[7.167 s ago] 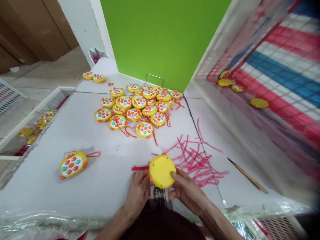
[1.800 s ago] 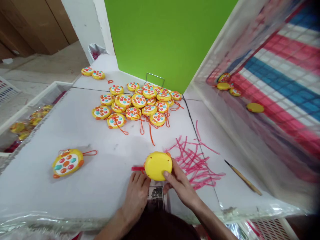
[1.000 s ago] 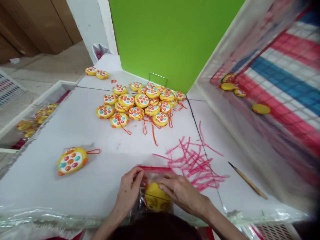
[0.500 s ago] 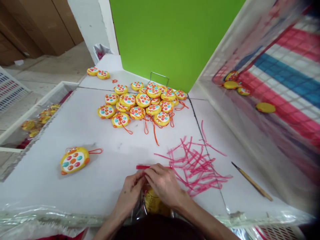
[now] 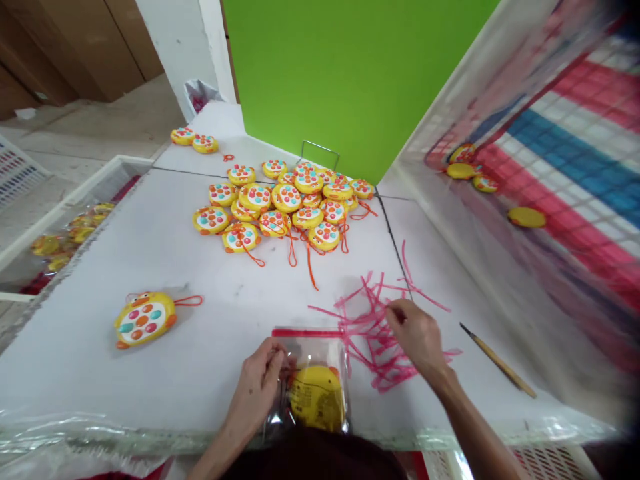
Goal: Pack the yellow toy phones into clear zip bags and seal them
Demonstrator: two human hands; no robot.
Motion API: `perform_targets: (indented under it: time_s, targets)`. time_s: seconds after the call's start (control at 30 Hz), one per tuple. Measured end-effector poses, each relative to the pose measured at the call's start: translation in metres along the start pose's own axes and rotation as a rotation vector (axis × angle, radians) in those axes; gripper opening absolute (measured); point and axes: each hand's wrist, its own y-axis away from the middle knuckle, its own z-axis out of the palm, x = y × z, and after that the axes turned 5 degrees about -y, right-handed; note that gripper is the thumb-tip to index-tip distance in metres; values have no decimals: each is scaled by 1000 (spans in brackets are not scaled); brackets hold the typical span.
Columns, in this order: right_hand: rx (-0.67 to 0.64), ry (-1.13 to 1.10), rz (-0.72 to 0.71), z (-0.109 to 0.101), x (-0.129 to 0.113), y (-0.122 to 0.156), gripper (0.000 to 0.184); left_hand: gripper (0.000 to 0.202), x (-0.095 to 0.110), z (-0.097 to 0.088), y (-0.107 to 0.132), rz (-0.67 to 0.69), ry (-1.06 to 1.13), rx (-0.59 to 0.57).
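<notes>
In front of me lies a clear plastic bag (image 5: 320,347) with a pink strip (image 5: 305,333) along its far edge. A yellow duck-shaped toy (image 5: 316,397), flat back up with dark print, is inside it. My left hand (image 5: 263,370) pinches the bag's left side between thumb and fingers. To the right, my right hand (image 5: 417,337) is over a heap of thin pink plastic strips (image 5: 373,320), fingers closed together; what they hold, if anything, is hidden. Another duck toy (image 5: 146,319) with coloured buttons and an orange loop lies at left.
A pile of several duck toys (image 5: 287,198) sits toward the back, before a green panel (image 5: 345,87). A wooden-handled tool (image 5: 497,360) with a dark tip lies right. Left of the table stands a white crate (image 5: 107,175) with bagged toys. Plastic sheeting (image 5: 450,247) borders the right side.
My right hand has left the bag's top and moved right, over the pink strips. My left hand stays at the bag, whose top and toy are now uncovered.
</notes>
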Motion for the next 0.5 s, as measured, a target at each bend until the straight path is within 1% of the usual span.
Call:
perform_targets:
  time_s: [0.03, 0.07, 0.1, 0.13, 0.17, 0.2, 0.23, 0.3, 0.33, 0.4, 0.47, 0.5]
  targets:
    - [20, 115, 58, -8, 21, -2, 15, 19, -2, -1, 0, 7, -19, 12]
    - [-2, 217, 101, -17, 38, -2, 16, 19, -4, -2, -1, 17, -33, 20]
    - [-58, 294, 128, -24, 50, -1, 18, 20, -5, -3, -1, 24, -32, 17]
    - [-143, 332, 138, -31, 56, 2, 21, 20, -6, -3, -2, 25, -17, 7]
    - [-245, 320, 133, -36, 56, 6, 24, 20, -7, -4, -2, 19, 9, -11]
    - [-356, 253, 111, -38, 50, 11, 24, 20, -8, -4, -2, 7, 37, -29]
    - [-461, 140, 81, -39, 39, 16, 23, 19, -8, -4, -2, -7, 64, -45]
    - [-624, -165, 13, -32, 7, 24, 17, 17, -9, -4, -2, -36, 102, -61]
    - [-660, -309, 1, -26, -10, 26, 17, 16, -9, -4, -1, -44, 114, -62]
    - [-652, -510, 10, -10, -40, 28, 18, 16, -9, -4, -1, -46, 127, -59]
    - [-634, -625, 39, 8, -59, 28, 17, 16, -8, -4, -2, -50, 139, -57]
    - [-644, -669, 54, 15, -64, 27, 15, 16, -8, -4, -2, -55, 153, -58]
